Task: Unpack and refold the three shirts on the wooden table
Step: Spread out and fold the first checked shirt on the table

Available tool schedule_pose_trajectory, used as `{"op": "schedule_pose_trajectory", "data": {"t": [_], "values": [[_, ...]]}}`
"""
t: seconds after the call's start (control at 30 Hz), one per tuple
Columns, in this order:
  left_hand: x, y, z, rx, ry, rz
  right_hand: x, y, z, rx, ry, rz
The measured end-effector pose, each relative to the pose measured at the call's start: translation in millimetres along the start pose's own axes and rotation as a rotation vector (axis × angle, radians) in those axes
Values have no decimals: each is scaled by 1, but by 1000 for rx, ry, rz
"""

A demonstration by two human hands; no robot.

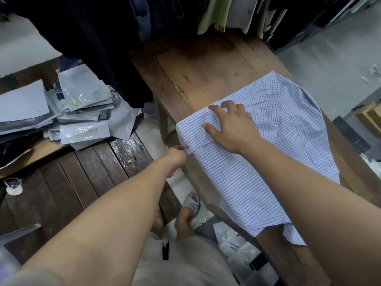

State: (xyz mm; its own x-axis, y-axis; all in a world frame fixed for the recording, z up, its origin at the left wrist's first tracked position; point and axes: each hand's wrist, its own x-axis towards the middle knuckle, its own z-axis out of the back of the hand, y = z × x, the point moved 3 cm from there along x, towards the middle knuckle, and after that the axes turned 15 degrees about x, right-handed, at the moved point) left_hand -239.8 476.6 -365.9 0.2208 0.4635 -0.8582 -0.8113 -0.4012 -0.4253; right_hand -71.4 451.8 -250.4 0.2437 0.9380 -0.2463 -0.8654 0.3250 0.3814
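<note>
A light blue checked shirt (257,162) lies spread across the wooden table (206,71), its near end hanging over the front edge. My right hand (231,126) rests flat on the shirt's left part, fingers spread, pressing the cloth down. At the table's left edge my left hand (175,159) pinches the shirt's side edge between closed fingers. Only this one shirt shows on the table.
A heap of grey plastic mailer bags (68,114) lies on a dark slatted bench (92,172) to the left. Dark and green garments (214,13) hang behind the table. Clear wrappers (235,242) lie on the floor by my sandalled feet (191,205).
</note>
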Motion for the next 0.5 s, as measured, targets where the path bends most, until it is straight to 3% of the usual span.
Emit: {"op": "schedule_pose_trajectory", "data": {"t": [0.07,0.2,0.3,0.37,0.5], "values": [[6,11,-9,-3,25,29,2,8,-9,-7,-25,10],[14,29,-28,-278,74,131,-3,13,-29,-27,-19,8],[18,32,-34,-316,64,115,-8,7,-34,-39,-9,30],[20,30,-29,-299,-49,67,-9,5,-34,-35,-7,45],[14,21,-5,-271,-425,-68,-8,4,-31,-10,35,31]]}}
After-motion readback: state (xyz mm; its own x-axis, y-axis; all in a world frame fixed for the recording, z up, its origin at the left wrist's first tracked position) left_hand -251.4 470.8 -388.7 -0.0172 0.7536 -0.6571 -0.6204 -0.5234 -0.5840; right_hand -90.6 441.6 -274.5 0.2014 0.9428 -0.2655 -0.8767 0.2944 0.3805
